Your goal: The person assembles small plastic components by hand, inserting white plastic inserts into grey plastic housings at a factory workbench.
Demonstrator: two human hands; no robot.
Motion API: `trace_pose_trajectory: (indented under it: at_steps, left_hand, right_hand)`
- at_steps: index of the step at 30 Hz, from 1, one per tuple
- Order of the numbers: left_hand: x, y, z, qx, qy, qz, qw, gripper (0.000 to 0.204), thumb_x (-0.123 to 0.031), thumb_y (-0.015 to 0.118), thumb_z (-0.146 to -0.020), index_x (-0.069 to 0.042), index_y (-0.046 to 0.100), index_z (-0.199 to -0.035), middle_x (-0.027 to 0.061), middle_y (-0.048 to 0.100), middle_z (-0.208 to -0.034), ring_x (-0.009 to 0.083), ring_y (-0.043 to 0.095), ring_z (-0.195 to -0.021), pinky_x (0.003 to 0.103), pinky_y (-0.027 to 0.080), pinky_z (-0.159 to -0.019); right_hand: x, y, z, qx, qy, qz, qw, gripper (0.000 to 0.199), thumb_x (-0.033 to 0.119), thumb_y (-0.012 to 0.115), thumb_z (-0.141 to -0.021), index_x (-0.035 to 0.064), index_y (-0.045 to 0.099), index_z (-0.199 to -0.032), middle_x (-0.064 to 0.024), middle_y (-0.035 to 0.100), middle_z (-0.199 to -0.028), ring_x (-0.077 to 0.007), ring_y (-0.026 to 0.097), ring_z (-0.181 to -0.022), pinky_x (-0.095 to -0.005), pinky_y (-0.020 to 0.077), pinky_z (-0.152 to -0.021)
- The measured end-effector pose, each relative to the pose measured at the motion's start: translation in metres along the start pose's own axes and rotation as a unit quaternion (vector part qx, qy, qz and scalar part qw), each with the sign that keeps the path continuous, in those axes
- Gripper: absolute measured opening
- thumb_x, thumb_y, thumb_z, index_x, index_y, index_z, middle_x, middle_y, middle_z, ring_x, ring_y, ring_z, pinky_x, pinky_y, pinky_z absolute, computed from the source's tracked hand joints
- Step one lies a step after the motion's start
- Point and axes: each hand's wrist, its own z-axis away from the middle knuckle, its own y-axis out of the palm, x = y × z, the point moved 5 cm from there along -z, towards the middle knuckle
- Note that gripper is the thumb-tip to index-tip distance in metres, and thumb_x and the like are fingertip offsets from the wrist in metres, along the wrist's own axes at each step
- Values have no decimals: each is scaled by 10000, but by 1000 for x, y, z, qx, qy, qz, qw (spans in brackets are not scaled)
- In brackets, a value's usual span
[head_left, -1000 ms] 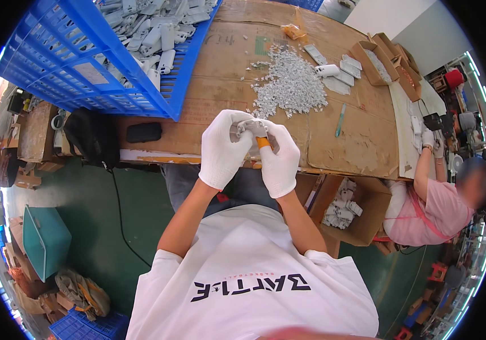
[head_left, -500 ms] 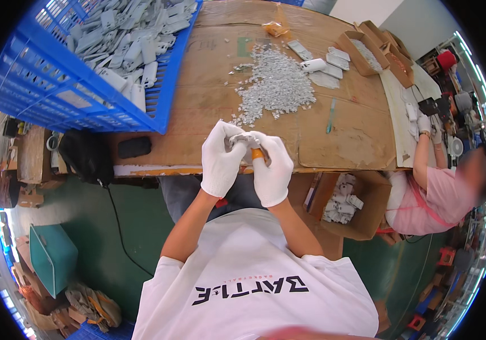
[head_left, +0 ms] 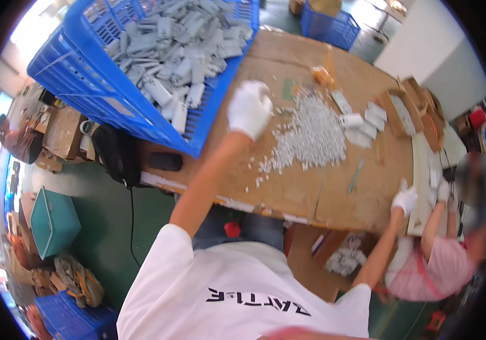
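Observation:
My left hand, in a white glove, is over the table beside the blue crate, left of a spread heap of small pale pieces. Its fingers look curled in, and blur hides what they hold, if anything. Far off to the right, my right hand, gloved too, is at the table's right edge. Some of its fingers point outward and apart, with nothing plainly held. Several pale plastic housings lie beyond the heap, and many more housings fill the crate.
A turquoise pen-like tool and a dark case lie on the cardboard-covered table. Cardboard trays stand at the back right. A co-worker in pink works close by on the right. Below the table is a carton of white parts.
My hands were together at the table's front edge around a small pale piece and something orange. They have parted: left toward the crate, right to the table's right edge. The view has shifted.

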Motion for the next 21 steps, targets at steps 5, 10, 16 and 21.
trace_pose_trajectory:
  at_steps: [5, 10, 16, 21]
  left_hand:
    - [-12, -57, 85, 11, 113, 1, 994, 209, 37, 676, -739, -72, 645, -915, 99, 675, -993, 310, 648, -978, 397, 526, -840]
    - [-8, -118, 103, -15, 124, -162, 979, 314, 29, 679, -677, -72, 674, -974, 95, 663, -1078, 321, 631, -1086, 426, 514, -929]
    - [20, -73, 104, 107, 73, -157, 979, 261, -79, 616, -742, -11, 649, -992, 181, 593, -1152, 382, 519, -1203, 501, 399, -1056]
    - [50, -69, 87, 125, -35, -318, 939, 329, -187, 634, -831, -50, 656, -1128, 184, 555, -1290, 397, 438, -1291, 621, 259, -1093]
  right_hand:
    - [277, -110, 59, 82, -385, -349, 851, 491, 92, 723, -800, 21, 604, -1272, -171, 614, -1290, -330, 569, -1211, -431, 448, -1039]
    - [594, -215, 230, 63, -669, -529, 518, 472, 343, 645, -904, 133, 598, -1324, -175, 534, -1400, -363, 483, -1305, -473, 374, -1101]
    - [766, -297, 389, 90, -759, -482, 429, 481, 444, 580, -870, 284, 584, -1323, -112, 542, -1347, -372, 545, -1203, -486, 446, -996]
    - [750, -289, 388, 193, -771, -465, 391, 491, 452, 628, -797, 220, 616, -1228, -153, 636, -1135, -339, 601, -1125, -489, 501, -881]
